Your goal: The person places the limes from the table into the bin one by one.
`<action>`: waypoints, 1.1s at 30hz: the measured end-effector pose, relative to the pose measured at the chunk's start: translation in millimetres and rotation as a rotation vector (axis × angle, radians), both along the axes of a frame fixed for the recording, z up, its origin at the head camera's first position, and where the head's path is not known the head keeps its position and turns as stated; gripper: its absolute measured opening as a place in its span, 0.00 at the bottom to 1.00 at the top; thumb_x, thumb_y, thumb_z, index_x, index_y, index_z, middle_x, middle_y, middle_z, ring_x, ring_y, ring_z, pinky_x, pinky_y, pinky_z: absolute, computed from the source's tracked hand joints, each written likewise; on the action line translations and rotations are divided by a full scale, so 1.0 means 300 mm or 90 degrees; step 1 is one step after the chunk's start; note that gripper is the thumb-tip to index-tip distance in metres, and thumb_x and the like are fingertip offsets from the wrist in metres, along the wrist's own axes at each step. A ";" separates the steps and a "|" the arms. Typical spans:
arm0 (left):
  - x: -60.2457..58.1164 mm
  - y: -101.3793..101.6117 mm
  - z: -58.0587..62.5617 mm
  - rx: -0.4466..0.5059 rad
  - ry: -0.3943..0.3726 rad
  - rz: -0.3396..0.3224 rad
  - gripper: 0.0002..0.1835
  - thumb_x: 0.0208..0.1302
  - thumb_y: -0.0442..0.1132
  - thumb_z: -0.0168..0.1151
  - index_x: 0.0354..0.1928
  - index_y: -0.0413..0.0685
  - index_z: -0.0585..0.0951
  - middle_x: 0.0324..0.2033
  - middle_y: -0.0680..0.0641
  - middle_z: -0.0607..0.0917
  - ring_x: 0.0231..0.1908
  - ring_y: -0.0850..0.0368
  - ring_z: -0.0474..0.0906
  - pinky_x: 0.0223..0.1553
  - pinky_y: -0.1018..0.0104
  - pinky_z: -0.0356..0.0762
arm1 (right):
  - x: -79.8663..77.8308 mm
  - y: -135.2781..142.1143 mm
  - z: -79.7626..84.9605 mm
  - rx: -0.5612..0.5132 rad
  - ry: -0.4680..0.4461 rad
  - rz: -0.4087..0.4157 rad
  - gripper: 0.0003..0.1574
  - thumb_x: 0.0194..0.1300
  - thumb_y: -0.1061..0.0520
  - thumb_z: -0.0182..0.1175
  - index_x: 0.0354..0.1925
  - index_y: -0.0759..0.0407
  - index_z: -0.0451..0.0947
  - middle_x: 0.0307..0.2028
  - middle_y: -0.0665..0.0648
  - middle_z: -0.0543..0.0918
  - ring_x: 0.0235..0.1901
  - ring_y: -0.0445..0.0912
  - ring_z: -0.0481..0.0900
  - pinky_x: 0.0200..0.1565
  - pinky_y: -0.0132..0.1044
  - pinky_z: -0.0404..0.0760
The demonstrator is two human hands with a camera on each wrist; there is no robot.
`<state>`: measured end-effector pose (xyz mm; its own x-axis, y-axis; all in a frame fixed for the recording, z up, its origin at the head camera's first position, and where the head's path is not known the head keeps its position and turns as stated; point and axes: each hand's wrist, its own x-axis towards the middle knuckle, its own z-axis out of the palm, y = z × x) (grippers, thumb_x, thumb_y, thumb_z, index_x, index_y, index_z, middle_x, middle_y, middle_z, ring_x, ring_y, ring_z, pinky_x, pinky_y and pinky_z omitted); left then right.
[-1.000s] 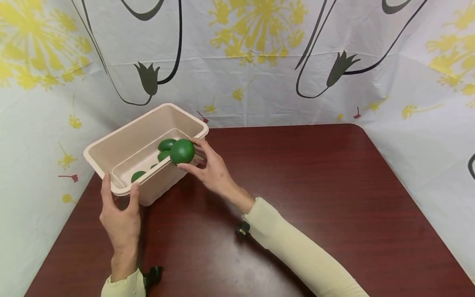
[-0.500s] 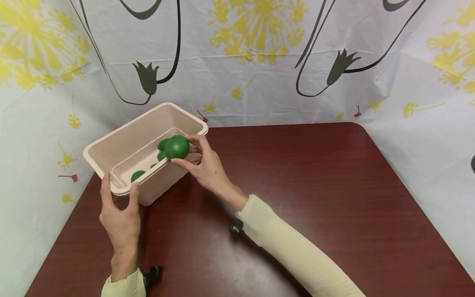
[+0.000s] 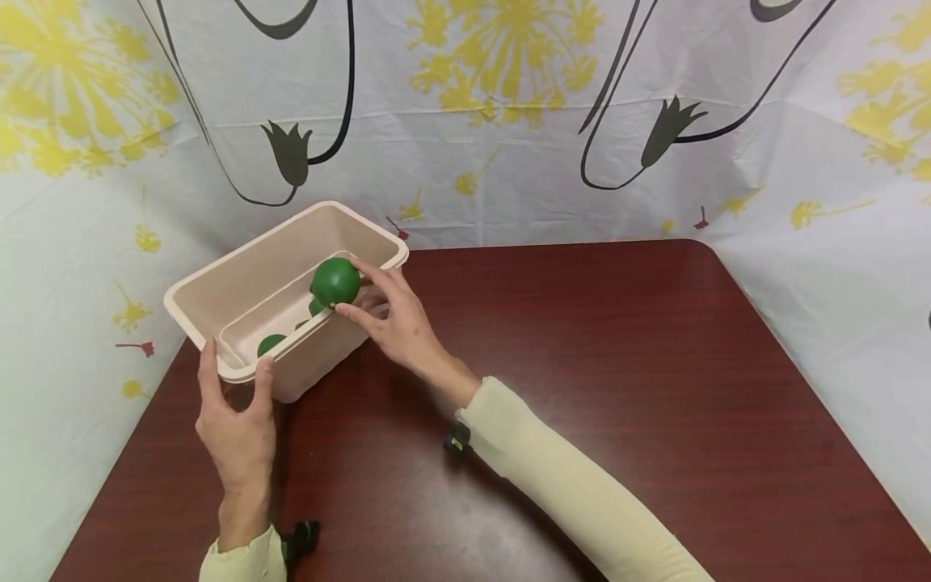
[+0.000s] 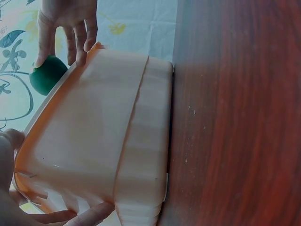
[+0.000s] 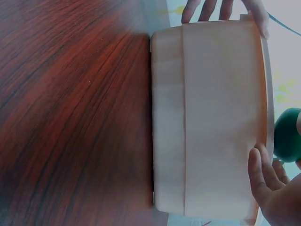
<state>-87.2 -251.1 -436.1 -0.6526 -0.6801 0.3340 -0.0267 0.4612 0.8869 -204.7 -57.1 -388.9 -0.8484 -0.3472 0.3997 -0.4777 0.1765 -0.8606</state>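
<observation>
My right hand [image 3: 409, 330] pinches a round green fruit [image 3: 336, 281] between thumb and fingers, over the near long rim of a beige plastic bin [image 3: 323, 356]. In the right wrist view, its other fingers lie along the bin's outer wall just below the rim, with the fruit [image 5: 287, 136] beyond the rim. My left hand [image 3: 236, 436] grips the bin's near left end, its thumb at the rim and fingers spread against the end wall in the left wrist view. Inside the bin lie several green fruits [image 3: 271, 345], partly hidden by the near wall and the held fruit.
The bin stands angled at the back left of a dark red wood-grain table [image 3: 582, 388]. Behind and beside the table hangs a white cloth [image 3: 480, 186] with yellow and grey flower prints. Black wrist cameras [image 3: 458, 440] sit at both sleeves.
My right hand has moved the green fruit left and slightly away, from in front of the near rim to over the bin's opening. The left hand and the bin have stayed in place.
</observation>
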 end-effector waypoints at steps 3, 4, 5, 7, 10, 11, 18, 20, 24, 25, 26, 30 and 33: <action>0.000 0.004 0.002 0.003 -0.001 -0.003 0.38 0.66 0.56 0.70 0.75 0.84 0.66 0.71 0.50 0.78 0.62 0.51 0.77 0.67 0.47 0.68 | -0.005 0.005 0.001 0.021 0.018 -0.014 0.42 0.70 0.54 0.69 0.78 0.48 0.67 0.56 0.63 0.76 0.45 0.49 0.86 0.49 0.27 0.83; 0.000 0.004 0.002 0.006 -0.002 -0.002 0.37 0.66 0.56 0.70 0.75 0.85 0.66 0.71 0.49 0.78 0.61 0.51 0.77 0.67 0.47 0.68 | -0.007 0.005 0.001 0.028 0.025 -0.019 0.41 0.70 0.54 0.68 0.77 0.48 0.67 0.56 0.62 0.77 0.44 0.49 0.87 0.48 0.25 0.82; 0.000 0.004 0.002 0.007 -0.002 -0.002 0.37 0.66 0.56 0.70 0.74 0.86 0.66 0.71 0.49 0.78 0.61 0.51 0.77 0.67 0.47 0.68 | -0.008 0.007 0.000 0.033 0.030 -0.023 0.40 0.71 0.54 0.68 0.77 0.48 0.68 0.56 0.61 0.77 0.44 0.49 0.87 0.48 0.24 0.81; 0.001 0.005 0.002 0.011 -0.003 -0.002 0.37 0.66 0.56 0.70 0.74 0.87 0.65 0.71 0.49 0.78 0.62 0.51 0.76 0.68 0.47 0.68 | -0.008 0.011 0.000 0.036 0.040 -0.028 0.38 0.72 0.55 0.66 0.77 0.49 0.69 0.56 0.60 0.79 0.43 0.49 0.87 0.47 0.24 0.81; 0.001 0.005 0.001 0.013 -0.001 -0.001 0.37 0.66 0.56 0.70 0.74 0.87 0.65 0.71 0.49 0.79 0.62 0.51 0.76 0.68 0.47 0.67 | -0.009 0.021 -0.004 0.024 0.046 -0.014 0.35 0.72 0.58 0.66 0.75 0.51 0.72 0.57 0.61 0.80 0.45 0.50 0.87 0.48 0.28 0.83; 0.002 0.005 0.000 0.012 0.000 -0.002 0.37 0.66 0.56 0.70 0.74 0.87 0.65 0.71 0.49 0.78 0.62 0.51 0.76 0.69 0.47 0.67 | -0.009 0.025 -0.006 0.018 0.045 -0.006 0.34 0.72 0.58 0.66 0.74 0.52 0.72 0.57 0.61 0.81 0.45 0.50 0.87 0.49 0.30 0.84; 0.006 0.002 -0.001 0.006 0.006 -0.005 0.38 0.65 0.56 0.71 0.73 0.88 0.66 0.73 0.52 0.77 0.65 0.51 0.76 0.70 0.48 0.67 | -0.001 0.075 -0.018 0.019 0.017 0.016 0.28 0.72 0.58 0.66 0.69 0.51 0.76 0.59 0.57 0.81 0.47 0.48 0.88 0.49 0.32 0.84; 0.004 0.004 -0.001 0.007 0.010 -0.005 0.38 0.65 0.55 0.72 0.73 0.88 0.66 0.73 0.52 0.76 0.66 0.50 0.76 0.71 0.49 0.67 | 0.002 0.099 -0.023 0.027 0.011 0.011 0.28 0.72 0.57 0.66 0.68 0.51 0.76 0.59 0.57 0.81 0.47 0.47 0.88 0.49 0.33 0.84; 0.002 0.006 -0.003 0.009 0.014 -0.004 0.38 0.65 0.55 0.71 0.74 0.87 0.66 0.73 0.53 0.76 0.67 0.50 0.75 0.72 0.52 0.66 | 0.007 0.152 -0.040 0.040 0.009 -0.007 0.29 0.72 0.54 0.67 0.68 0.54 0.76 0.60 0.59 0.80 0.50 0.50 0.87 0.52 0.42 0.85; 0.003 0.006 -0.005 0.011 0.014 -0.003 0.38 0.65 0.55 0.71 0.74 0.86 0.65 0.73 0.53 0.77 0.66 0.50 0.75 0.71 0.55 0.66 | 0.009 0.166 -0.045 0.044 0.011 -0.012 0.29 0.72 0.54 0.67 0.68 0.55 0.76 0.60 0.59 0.79 0.52 0.51 0.86 0.54 0.44 0.84; 0.004 0.007 -0.006 0.011 0.014 -0.003 0.39 0.66 0.55 0.71 0.75 0.86 0.65 0.73 0.53 0.76 0.66 0.50 0.75 0.71 0.56 0.66 | 0.012 0.181 -0.050 0.050 0.011 -0.019 0.29 0.72 0.53 0.67 0.68 0.55 0.76 0.60 0.58 0.79 0.53 0.51 0.85 0.56 0.46 0.84; 0.009 0.009 -0.012 0.011 0.015 0.000 0.40 0.66 0.54 0.71 0.76 0.84 0.64 0.73 0.53 0.76 0.67 0.51 0.75 0.71 0.57 0.66 | 0.021 0.241 -0.073 0.074 0.013 -0.051 0.27 0.71 0.53 0.68 0.66 0.54 0.77 0.61 0.56 0.79 0.58 0.53 0.83 0.60 0.49 0.81; 0.008 0.011 -0.016 0.012 0.020 -0.001 0.40 0.66 0.54 0.71 0.77 0.83 0.63 0.75 0.53 0.74 0.70 0.51 0.73 0.74 0.56 0.64 | 0.023 0.289 -0.090 0.086 0.017 -0.082 0.26 0.71 0.53 0.68 0.64 0.52 0.78 0.61 0.56 0.79 0.59 0.54 0.81 0.60 0.51 0.80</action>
